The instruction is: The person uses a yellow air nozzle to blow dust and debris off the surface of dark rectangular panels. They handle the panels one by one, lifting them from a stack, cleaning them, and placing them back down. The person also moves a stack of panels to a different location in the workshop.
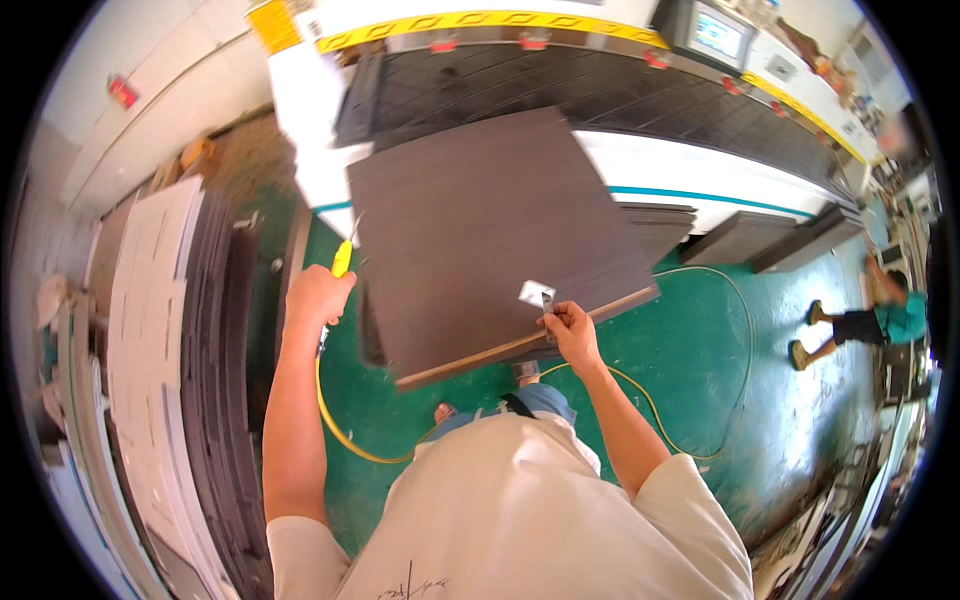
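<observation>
A stack of dark brown boards lies in front of me, its top panel tilted in view. Beyond the stack's left edge, my left hand is closed around a yellow air blow gun. Its thin nozzle points away from me, and a yellow hose runs from below the hand. At the near edge of the top board, my right hand pinches a small flat grey piece, whose exact kind I cannot make out. Its tip overlaps a white label on or just above the board.
Behind the stack stands a large white machine with a dark bed, a yellow striped bar and a screen. Upright panels lean at left. More dark boards rest at right. A person is far right.
</observation>
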`<state>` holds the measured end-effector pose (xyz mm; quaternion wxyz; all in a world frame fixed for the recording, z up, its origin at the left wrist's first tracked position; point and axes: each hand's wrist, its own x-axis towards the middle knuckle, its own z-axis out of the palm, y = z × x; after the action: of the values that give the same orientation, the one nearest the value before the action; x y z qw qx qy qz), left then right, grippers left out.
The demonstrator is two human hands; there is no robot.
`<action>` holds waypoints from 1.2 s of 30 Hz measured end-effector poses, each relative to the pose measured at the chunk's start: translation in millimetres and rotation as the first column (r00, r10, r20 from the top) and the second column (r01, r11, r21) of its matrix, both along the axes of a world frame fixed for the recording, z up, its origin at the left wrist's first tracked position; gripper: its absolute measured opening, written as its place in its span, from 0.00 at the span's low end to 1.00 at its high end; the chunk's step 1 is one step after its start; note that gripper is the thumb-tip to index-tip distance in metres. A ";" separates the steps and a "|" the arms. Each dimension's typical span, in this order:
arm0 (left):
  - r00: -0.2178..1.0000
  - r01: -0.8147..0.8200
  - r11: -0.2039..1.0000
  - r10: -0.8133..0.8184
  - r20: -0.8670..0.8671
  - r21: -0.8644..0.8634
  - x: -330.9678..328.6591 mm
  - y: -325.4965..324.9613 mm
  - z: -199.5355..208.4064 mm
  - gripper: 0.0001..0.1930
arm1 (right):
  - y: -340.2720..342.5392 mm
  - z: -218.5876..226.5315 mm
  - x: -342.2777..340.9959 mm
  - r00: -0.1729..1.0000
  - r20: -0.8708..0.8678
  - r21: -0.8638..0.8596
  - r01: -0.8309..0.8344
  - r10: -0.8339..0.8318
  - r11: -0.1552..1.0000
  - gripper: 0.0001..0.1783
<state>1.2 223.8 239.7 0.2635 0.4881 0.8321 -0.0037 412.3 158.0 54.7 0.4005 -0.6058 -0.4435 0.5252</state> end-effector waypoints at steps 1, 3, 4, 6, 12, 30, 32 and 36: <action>0.999 0.029 0.999 -0.029 0.033 0.014 24.1 15.8 -5.7 0.26 | 11.6 0.6 22.9 1.000 0.016 0.002 0.019 -0.019 1.000 0.12; 0.991 0.100 0.995 -0.100 0.093 0.003 97.6 41.8 5.8 0.26 | 30.4 -7.0 77.4 0.989 -0.041 0.012 0.146 -0.145 0.989 0.12; 0.958 0.279 0.939 -0.256 -0.130 0.201 122.7 47.4 -15.0 0.27 | 39.5 -8.4 96.1 0.979 -0.081 0.012 0.186 -0.185 0.982 0.12; 0.923 0.351 0.936 -0.348 0.166 0.011 206.4 51.2 9.0 0.29 | 49.9 4.2 143.4 0.961 -0.073 -0.039 0.265 -0.267 0.964 0.11; 0.763 0.646 0.727 -0.612 0.207 -0.233 246.0 10.4 13.5 0.33 | 59.2 -13.6 238.5 0.918 0.175 0.068 0.350 -0.357 0.934 0.09; 0.875 -0.393 0.885 0.275 0.399 0.251 24.3 -162.8 -194.2 0.25 | 59.6 -43.4 213.4 0.939 -0.098 -0.003 0.330 -0.329 0.944 0.11; 0.932 -0.305 0.879 0.196 0.306 0.366 20.2 -165.5 -198.6 0.24 | 51.5 -39.6 204.0 0.929 -0.105 -0.012 0.355 -0.355 0.935 0.10; 0.794 -0.344 0.916 0.167 0.584 0.206 -6.7 -171.9 -170.5 0.22 | 13.2 -15.8 201.9 0.919 0.060 -0.065 0.394 -0.390 0.917 0.10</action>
<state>-5.5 52.0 69.2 0.4137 0.3837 0.7688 0.3009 614.2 171.2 38.9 0.4639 -0.7091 -0.3020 0.4368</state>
